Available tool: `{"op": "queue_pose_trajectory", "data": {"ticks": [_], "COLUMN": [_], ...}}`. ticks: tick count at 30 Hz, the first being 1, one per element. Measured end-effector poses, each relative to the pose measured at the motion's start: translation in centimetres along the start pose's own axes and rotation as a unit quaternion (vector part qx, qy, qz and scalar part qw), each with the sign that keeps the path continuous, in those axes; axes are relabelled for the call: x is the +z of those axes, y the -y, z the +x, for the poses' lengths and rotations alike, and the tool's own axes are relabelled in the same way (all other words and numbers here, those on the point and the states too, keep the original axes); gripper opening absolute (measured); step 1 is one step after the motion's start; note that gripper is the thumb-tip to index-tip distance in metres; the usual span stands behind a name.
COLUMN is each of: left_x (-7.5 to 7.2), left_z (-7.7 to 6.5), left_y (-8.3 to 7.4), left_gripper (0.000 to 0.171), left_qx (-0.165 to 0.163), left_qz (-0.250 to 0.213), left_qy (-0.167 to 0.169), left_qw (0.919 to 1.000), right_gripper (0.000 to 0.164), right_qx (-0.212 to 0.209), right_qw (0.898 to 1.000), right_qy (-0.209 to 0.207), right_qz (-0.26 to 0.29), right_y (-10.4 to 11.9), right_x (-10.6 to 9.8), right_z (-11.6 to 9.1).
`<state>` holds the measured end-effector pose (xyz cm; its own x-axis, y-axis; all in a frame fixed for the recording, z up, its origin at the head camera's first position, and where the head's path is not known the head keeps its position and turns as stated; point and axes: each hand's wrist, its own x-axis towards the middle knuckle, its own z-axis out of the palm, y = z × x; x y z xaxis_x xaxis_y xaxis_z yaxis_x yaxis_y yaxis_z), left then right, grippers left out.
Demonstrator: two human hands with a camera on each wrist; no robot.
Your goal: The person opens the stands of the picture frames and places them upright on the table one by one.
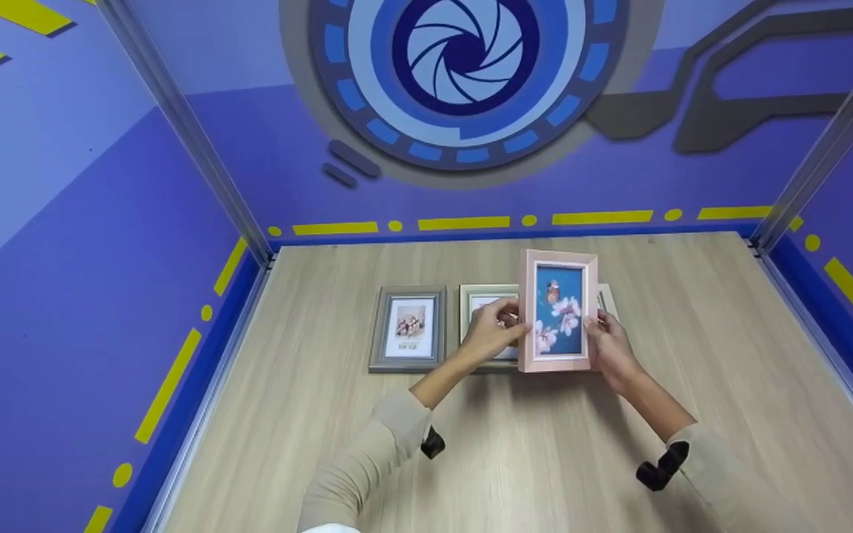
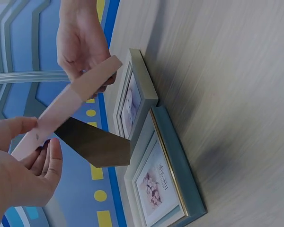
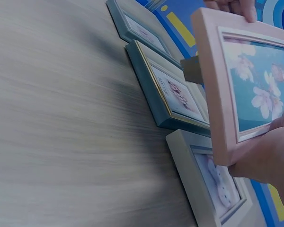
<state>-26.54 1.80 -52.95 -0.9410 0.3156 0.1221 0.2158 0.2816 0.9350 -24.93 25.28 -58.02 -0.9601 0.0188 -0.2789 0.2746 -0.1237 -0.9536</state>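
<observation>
A pink picture frame (image 1: 567, 314) with a bird-and-blossom picture is held up over the table, its front facing the head camera. My left hand (image 1: 492, 332) grips its left edge between thumb and fingers. At the opposite edge, my right hand (image 1: 611, 348) grips it with the thumb at the front. The left wrist view catches the frame edge-on, with a brown stand flap (image 2: 94, 144) swung out from its back. Behind it lie a gold-rimmed frame (image 3: 175, 92) with a flower picture and a pale frame (image 3: 217, 182), both partly covered in the head view.
A grey frame (image 1: 412, 329) with a flower print lies left of the gold-rimmed one, completing a row on the wooden table (image 1: 308, 414). Blue-purple panels (image 1: 249, 163) with yellow marks wall in the back and sides. Metal posts (image 1: 189, 141) stand at the corners.
</observation>
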Motion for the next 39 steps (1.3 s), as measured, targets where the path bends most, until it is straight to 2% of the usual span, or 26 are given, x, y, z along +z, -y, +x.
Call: {"op": "queue_pose_trajectory", "data": {"ticks": [6, 13, 19, 23, 26, 32, 39], "left_x": [0.6, 1.5, 2.3, 3.0, 3.6, 5.2, 7.6], "left_z": [0.5, 1.1, 1.5, 1.9, 2.3, 3.0, 4.0], "left_y": [0.5, 0.9, 1.2, 1.3, 1.2, 0.7, -0.4], "left_gripper": [0.032, 0.031, 0.031, 0.034, 0.036, 0.041, 0.044], "left_qx": [-0.012, -0.012, 0.003, -0.007, -0.023, -0.032, -0.001], "left_qz": [0.012, 0.009, 0.039, 0.052, 0.045, 0.023, -0.011], "left_qy": [-0.022, -0.027, -0.030, -0.036, -0.032, -0.021, -0.008], "left_qw": [0.9996, 0.9995, 0.9988, 0.9980, 0.9982, 0.9990, 0.9999], "right_gripper": [0.061, 0.057, 0.053, 0.051, 0.050, 0.049, 0.049], "right_qx": [-0.012, -0.075, -0.099, -0.105, -0.106, -0.102, -0.107], "right_qw": [0.996, 0.983, 0.978, 0.978, 0.976, 0.971, 0.965], "right_qy": [-0.025, -0.039, -0.034, -0.038, -0.049, -0.085, -0.140], "right_qz": [-0.085, -0.165, -0.178, -0.177, -0.182, -0.198, -0.196], "right_y": [0.7, 0.7, 0.8, 0.9, 0.9, 1.0, 1.2], "right_x": [-0.8, -2.6, -3.9, -4.5, -5.0, -6.0, -8.1], "right_z": [-0.2, -0.6, -1.1, -1.3, -1.6, -2.0, -2.7]}}
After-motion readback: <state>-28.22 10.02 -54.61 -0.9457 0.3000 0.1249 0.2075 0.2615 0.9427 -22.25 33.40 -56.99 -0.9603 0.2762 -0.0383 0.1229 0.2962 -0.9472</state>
